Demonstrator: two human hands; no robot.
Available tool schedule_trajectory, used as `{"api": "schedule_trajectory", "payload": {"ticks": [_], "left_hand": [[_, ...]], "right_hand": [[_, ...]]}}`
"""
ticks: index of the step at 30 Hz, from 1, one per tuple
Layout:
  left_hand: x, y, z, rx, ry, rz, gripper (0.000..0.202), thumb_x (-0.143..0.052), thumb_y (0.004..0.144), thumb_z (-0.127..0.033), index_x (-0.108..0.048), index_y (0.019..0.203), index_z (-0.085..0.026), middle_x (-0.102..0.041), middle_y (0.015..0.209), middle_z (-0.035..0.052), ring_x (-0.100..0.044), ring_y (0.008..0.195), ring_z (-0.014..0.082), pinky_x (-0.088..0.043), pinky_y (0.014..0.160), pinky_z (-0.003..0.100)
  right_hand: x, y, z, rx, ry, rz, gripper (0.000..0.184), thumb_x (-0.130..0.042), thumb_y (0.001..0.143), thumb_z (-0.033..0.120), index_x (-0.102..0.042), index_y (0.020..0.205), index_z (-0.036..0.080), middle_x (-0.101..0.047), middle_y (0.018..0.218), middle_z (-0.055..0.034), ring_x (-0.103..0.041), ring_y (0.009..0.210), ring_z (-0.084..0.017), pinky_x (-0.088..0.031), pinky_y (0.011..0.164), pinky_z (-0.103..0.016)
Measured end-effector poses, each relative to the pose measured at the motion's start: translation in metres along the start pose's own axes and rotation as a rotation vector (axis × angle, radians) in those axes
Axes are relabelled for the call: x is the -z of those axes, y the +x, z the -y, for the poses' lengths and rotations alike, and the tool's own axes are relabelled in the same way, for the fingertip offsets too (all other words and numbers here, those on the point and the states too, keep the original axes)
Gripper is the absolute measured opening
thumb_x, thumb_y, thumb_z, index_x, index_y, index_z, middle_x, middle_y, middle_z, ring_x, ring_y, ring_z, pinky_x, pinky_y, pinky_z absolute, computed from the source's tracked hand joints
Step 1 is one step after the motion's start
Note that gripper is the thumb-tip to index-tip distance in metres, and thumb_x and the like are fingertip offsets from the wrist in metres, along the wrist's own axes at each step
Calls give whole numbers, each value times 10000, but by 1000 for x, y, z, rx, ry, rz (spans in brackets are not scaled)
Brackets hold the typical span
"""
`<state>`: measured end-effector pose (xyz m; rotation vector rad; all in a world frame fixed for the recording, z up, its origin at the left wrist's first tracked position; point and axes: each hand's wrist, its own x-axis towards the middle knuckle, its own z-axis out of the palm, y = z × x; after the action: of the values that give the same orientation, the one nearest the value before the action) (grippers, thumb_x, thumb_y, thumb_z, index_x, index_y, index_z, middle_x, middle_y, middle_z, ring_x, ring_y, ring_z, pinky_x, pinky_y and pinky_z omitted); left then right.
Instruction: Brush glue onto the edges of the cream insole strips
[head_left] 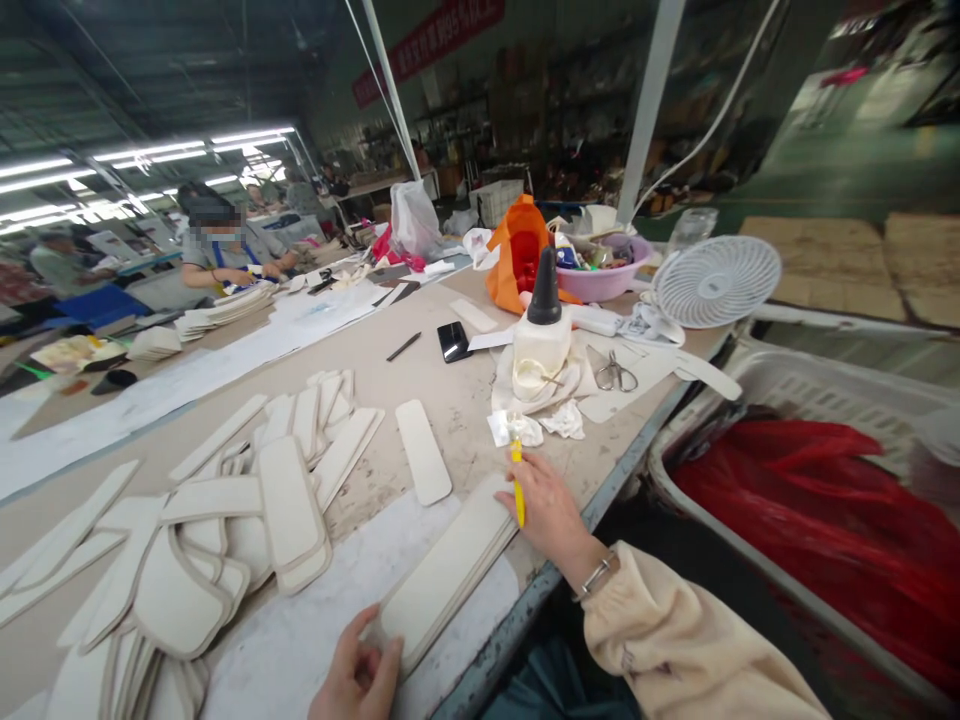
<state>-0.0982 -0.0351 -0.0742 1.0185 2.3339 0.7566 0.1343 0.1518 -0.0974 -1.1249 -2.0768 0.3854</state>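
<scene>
My right hand (551, 508) grips a yellow-handled brush (518, 490), its tip smeared white. The brush is over the far end of a neat stack of long off-white panels with rounded corners (450, 570). At the near end of that stack, the fingers and thumb of my left hand (360, 665) close on its edge. One shorter panel (424, 452) lies alone beyond the stack. Past my right hand stands a white glue bottle with a black nozzle (543, 335), a cut-open cup of white paste (531, 378) at its front. Crumpled white scraps (562, 420) lie close by.
Loose piles of off-white panels (292, 500) cover the table's left side. Farther back are a phone (453, 342), pen (403, 347), scissors (616, 373), orange bag (517, 250), purple basin (611, 270) and fan (716, 282). A crate (810, 375) with red plastic stands right. A co-worker (225, 245) sits across.
</scene>
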Motion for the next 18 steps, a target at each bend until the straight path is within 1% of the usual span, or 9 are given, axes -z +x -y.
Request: {"api": "schedule_trajectory", "payload": {"ticks": [3, 5, 7, 9, 11, 13, 15, 18], "left_hand": [[0, 3, -1, 13, -90, -23, 494, -616, 633, -594, -572, 953, -219, -498, 591, -81, -500, 488, 149, -408, 547, 282], [0, 3, -4, 32, -103, -63, 445, -660, 615, -569, -581, 873, -216, -497, 564, -83, -468, 460, 137, -382, 522, 275], [0, 3, -8, 49, -182, -80, 425, -704, 585, -544, -584, 817, -208, -535, 537, -70, -500, 490, 148, -383, 529, 269], [1, 2, -13, 63, -372, -70, 411, -751, 548, -506, -580, 763, -201, -590, 561, -50, -547, 555, 155, -406, 549, 255], [4, 1, -22, 89, -608, -46, 394, -794, 519, -437, -574, 743, -199, -626, 607, -46, -562, 583, 139, -424, 548, 230], [10, 1, -36, 127, -814, -36, 387, -820, 500, -362, -574, 756, -207, -638, 622, -55, -568, 574, 125, -442, 539, 216], [17, 1, -55, 133, -967, -57, 382, -820, 499, -306, -583, 786, -221, -675, 682, -48, -613, 617, 141, -490, 581, 237], [33, 1, -88, 70, -1081, -85, 308, -785, 542, -251, -603, 789, -226, -703, 764, -35, -660, 734, 166, -544, 677, 271]], "right_hand": [[6, 2, -10, -4, -1, -39, 204, -611, 800, 95, -518, 935, 216, -633, 928, -81, -520, 1107, -296, -478, 934, -465], [10, 1, -13, -5, 30, -40, 199, -585, 805, 85, -509, 927, 223, -630, 932, -77, -532, 1094, -292, -488, 915, -458], [13, 0, -13, -13, 90, -38, 185, -563, 821, 95, -498, 931, 229, -630, 944, -73, -561, 1060, -276, -500, 884, -442], [16, -1, -11, -35, 159, -34, 169, -563, 832, 119, -485, 930, 232, -636, 975, -75, -586, 1033, -260, -507, 857, -423], [19, -3, -8, -62, 237, -36, 173, -589, 831, 159, -465, 925, 235, -643, 1042, -85, -602, 1035, -254, -505, 850, -416], [23, -4, -5, -81, 332, -26, 208, -623, 828, 215, -443, 929, 239, -636, 1127, -104, -603, 1073, -258, -496, 866, -423], [27, -4, -1, -78, 438, -2, 255, -649, 827, 271, -423, 941, 242, -624, 1181, -123, -586, 1131, -261, -485, 887, -425], [33, -5, 2, -52, 589, 47, 309, -669, 824, 325, -399, 954, 248, -608, 1235, -136, -555, 1192, -254, -463, 920, -425]]}}
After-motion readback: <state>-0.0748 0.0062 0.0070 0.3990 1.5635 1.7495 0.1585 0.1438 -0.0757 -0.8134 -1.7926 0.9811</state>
